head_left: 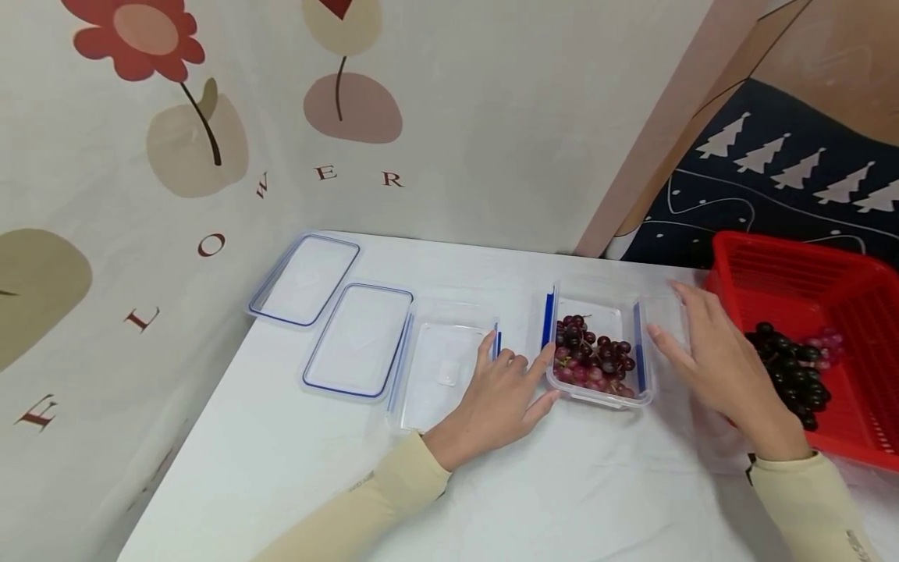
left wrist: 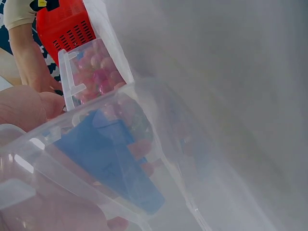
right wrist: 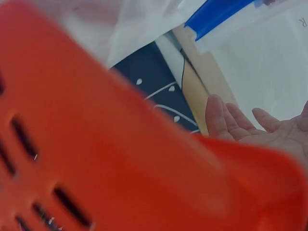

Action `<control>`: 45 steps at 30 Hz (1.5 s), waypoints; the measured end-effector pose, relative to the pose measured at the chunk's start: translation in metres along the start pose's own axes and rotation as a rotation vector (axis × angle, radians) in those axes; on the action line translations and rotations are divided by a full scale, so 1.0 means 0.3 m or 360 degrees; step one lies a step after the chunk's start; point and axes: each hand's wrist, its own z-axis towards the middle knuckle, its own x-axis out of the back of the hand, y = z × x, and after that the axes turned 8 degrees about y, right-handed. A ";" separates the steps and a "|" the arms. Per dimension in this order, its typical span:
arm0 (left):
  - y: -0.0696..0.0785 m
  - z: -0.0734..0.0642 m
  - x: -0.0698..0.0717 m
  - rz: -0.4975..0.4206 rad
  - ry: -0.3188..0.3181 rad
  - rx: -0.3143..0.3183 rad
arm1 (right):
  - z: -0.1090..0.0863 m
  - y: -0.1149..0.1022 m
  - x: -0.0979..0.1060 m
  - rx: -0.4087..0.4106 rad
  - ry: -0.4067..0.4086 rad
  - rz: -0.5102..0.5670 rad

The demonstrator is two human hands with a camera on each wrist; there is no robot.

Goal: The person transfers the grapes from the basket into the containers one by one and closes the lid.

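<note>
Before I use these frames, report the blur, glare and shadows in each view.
Head: mostly sharp, soft shadows on the white cloth-covered table; left wrist: white glints on the clear blue-latched plastic box, right side grey and blurred; right wrist: red slotted plastic basket blurred in the foreground.

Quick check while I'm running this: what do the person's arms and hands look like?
The left sleeve and right sleeve are pale yellow-beige, ending at the wrists, with small lettering I can't read. The left hand and right hand show no gloves or rings.
</note>
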 end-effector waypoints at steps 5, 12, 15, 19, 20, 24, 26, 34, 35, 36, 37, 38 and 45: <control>0.002 0.001 -0.001 0.0011 0.0002 -0.0011 | -0.013 0.037 0.041 -0.0080 0.0032 0.0003; -0.004 0.000 -0.006 0.0034 0.0008 -0.0017 | -0.028 0.091 0.071 -0.0127 0.0087 0.0028; -0.005 0.000 -0.005 0.0034 -0.0001 -0.0005 | -0.032 0.112 0.071 -0.0151 0.0081 0.0018; -0.003 0.002 -0.001 0.0027 -0.0017 -0.0007 | -0.050 0.140 0.078 -0.0199 0.0075 -0.0003; -0.002 0.003 0.000 0.0026 -0.0018 -0.0009 | -0.056 0.148 0.082 -0.0201 0.0086 0.0008; 0.000 0.002 0.000 0.0034 -0.0016 -0.0016 | -0.074 0.180 0.101 -0.0191 0.0162 0.0035; -0.001 0.001 -0.002 0.0033 -0.0017 -0.0016 | -0.079 0.198 0.108 -0.0194 0.0208 0.0042; -0.003 -0.001 -0.003 0.0031 -0.0023 -0.0010 | -0.099 0.253 0.110 -0.0256 0.0260 0.0030; -0.003 -0.001 -0.003 0.0030 -0.0026 -0.0010 | -0.102 0.259 0.110 -0.0257 0.0256 0.0027; -0.003 -0.001 -0.002 0.0031 -0.0027 -0.0009 | -0.104 0.263 0.110 -0.0254 0.0254 0.0023; -0.002 -0.001 -0.002 0.0030 -0.0027 -0.0008 | -0.105 0.267 0.111 -0.0249 0.0254 0.0023; -0.003 -0.001 -0.002 0.0032 -0.0027 -0.0006 | -0.104 0.271 0.111 -0.0249 0.0252 0.0019; -0.001 0.000 0.000 0.0026 -0.0044 0.0011 | -0.102 0.287 0.124 -0.0322 0.0250 0.0021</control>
